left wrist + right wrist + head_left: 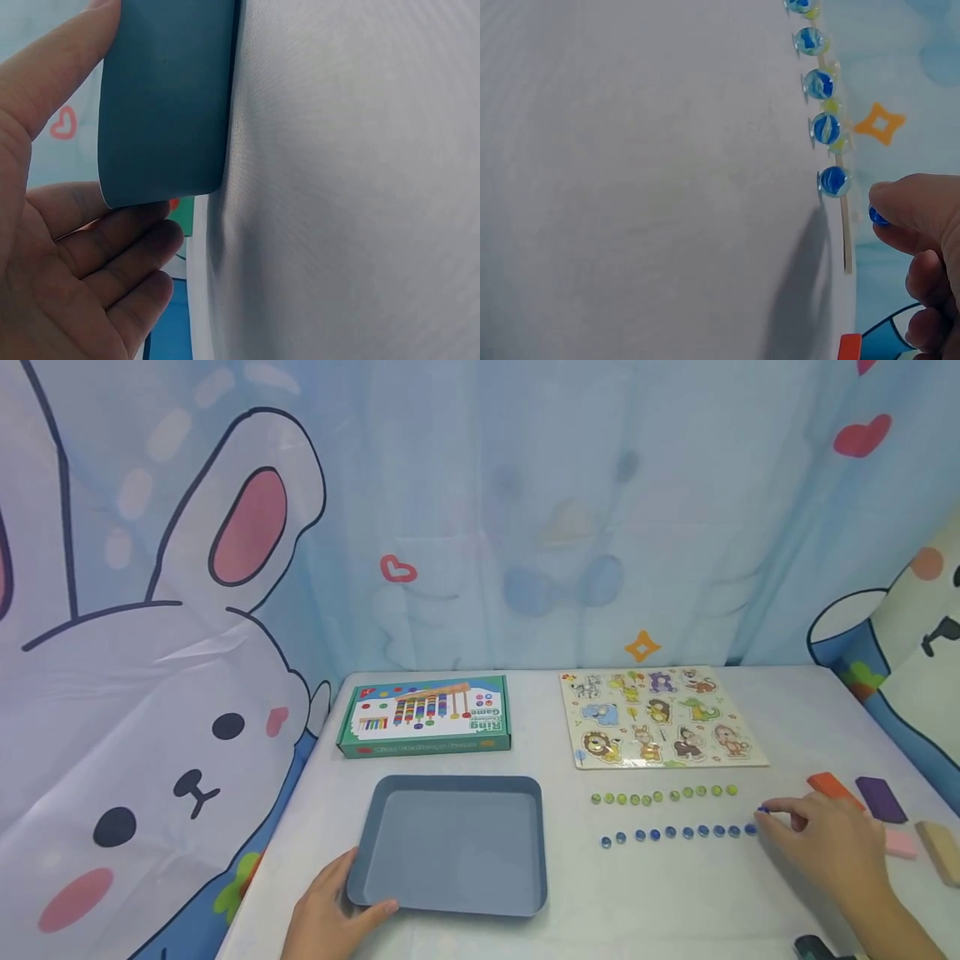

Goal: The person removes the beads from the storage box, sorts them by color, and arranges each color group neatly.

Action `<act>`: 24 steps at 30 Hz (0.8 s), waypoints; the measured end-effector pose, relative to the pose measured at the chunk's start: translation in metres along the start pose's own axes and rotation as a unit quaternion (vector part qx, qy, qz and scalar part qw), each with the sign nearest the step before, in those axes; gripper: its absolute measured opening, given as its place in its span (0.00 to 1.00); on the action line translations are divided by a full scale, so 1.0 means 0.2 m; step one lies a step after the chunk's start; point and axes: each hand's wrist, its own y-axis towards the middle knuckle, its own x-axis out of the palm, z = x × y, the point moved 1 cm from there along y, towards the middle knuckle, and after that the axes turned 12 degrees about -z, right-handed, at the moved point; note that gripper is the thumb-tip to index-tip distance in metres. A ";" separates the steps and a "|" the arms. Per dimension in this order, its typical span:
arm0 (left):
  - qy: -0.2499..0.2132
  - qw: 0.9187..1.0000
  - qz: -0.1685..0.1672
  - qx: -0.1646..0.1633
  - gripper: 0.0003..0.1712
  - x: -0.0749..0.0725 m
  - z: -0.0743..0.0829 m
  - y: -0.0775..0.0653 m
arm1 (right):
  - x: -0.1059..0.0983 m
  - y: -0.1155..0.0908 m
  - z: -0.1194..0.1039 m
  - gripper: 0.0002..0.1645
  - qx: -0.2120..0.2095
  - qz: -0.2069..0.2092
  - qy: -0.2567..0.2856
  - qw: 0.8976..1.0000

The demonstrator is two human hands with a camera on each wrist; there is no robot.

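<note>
A grey-blue tray point(457, 843) lies on the table, and my left hand point(333, 906) holds its near left corner. The thumb point(64, 71) is against the near wall while the other fingers bend round the left side. My right hand point(832, 839) pinches a blue marble point(879, 216) between thumb and forefinger, raised by the right end of a row of blue glass marbles point(687, 832). In the right wrist view, the end marble point(834, 181) of that row sits just beside the fingertips. Behind runs a row of yellow-green marbles point(657, 796).
A green game box point(423, 718) stands behind the tray. An animal puzzle board point(660, 718) lies at the back right. Near my right hand are orange point(832, 789), purple point(881, 800), pink point(900, 843) and wooden blocks point(939, 852). A dark object point(813, 947) shows at the front edge.
</note>
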 end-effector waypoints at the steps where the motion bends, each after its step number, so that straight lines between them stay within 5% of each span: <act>1: 0.000 1.000 0.000 0.001 0.70 0.00 0.00 0.00 | 0.01 0.00 0.01 0.23 0.001 -0.005 -0.001 1.000; 24: 0.006 1.000 -0.012 -0.004 0.70 -0.02 -0.02 0.00 | 0.08 -0.03 0.06 0.23 0.019 -0.054 -0.002 0.998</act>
